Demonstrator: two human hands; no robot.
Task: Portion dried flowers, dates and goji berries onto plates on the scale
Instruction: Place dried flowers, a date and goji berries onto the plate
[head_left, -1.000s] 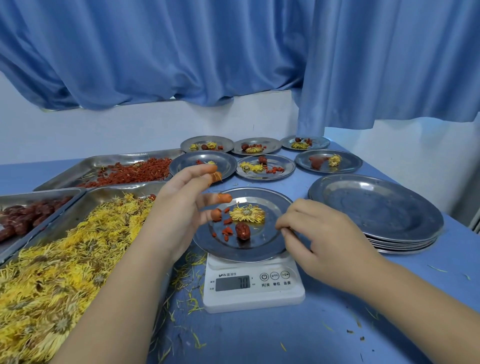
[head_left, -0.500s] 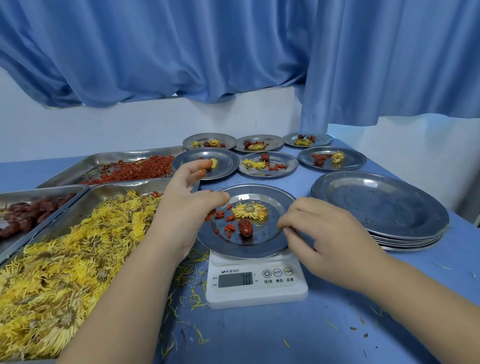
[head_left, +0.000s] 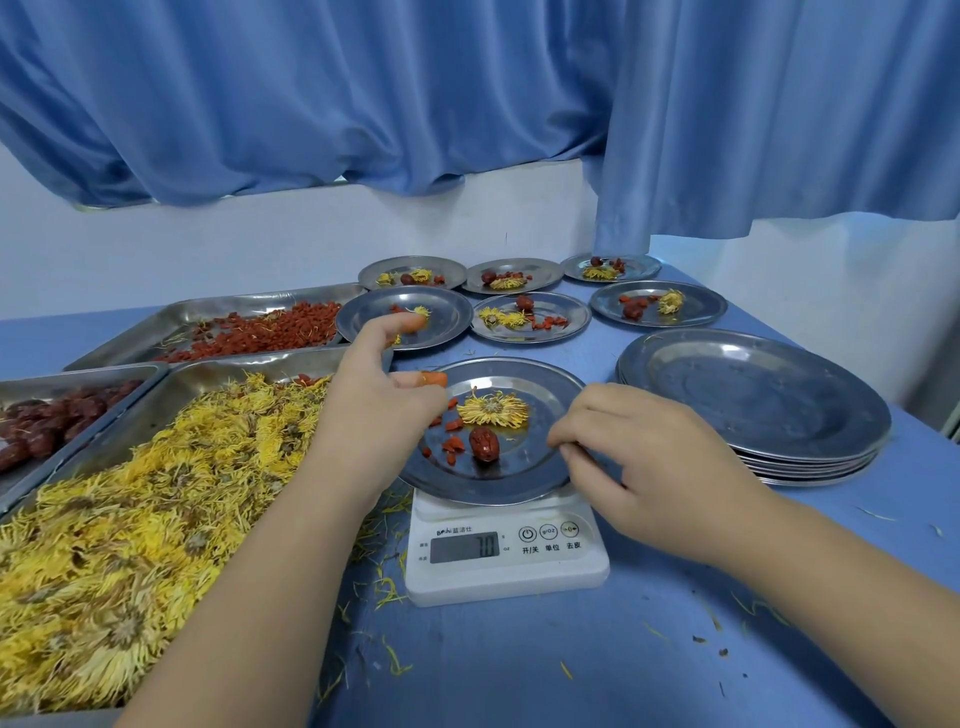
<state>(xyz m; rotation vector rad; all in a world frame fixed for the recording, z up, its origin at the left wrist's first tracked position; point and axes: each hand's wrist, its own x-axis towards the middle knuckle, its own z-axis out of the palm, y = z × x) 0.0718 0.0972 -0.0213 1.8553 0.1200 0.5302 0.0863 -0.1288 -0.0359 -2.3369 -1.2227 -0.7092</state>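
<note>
**Both hands at the plate on the scale**

The right hand (head_left: 660, 473) grips the plate (head_left: 519, 480) at its right rim; its fingers are curled, the fingertips (head_left: 563, 448) pinching the edge, and the wrist lies over the table (head_left: 519, 675) just right of the scale (head_left: 506, 571).

The left hand (head_left: 379, 410) hangs over the plate's left rim, fingers loosely bent with the index raised toward the far plates; the tips of the index and thumb show orange, and I cannot tell whether that is a covering or berries, nor whether the hand holds anything.

The plate sits on the scale, whose display is lit; on the plate lie one flower (head_left: 493, 409) at the far side, one date (head_left: 484, 444) just in front of it, and a few goji berries (head_left: 452, 442) scattered to the left, near the left hand's fingertips.

To the left stand three trays, edge to edge: the flower tray (head_left: 291, 366) nearest and heaped full, the date tray (head_left: 78, 371) at the far left, the goji tray (head_left: 171, 317) behind both.

Beyond the scale six filled plates (head_left: 540, 338) stand in two rows, each with flower, date and berries; to the right is a stack (head_left: 753, 405) of bare plates; loose yellow petals lie on the table around the scale.
</note>
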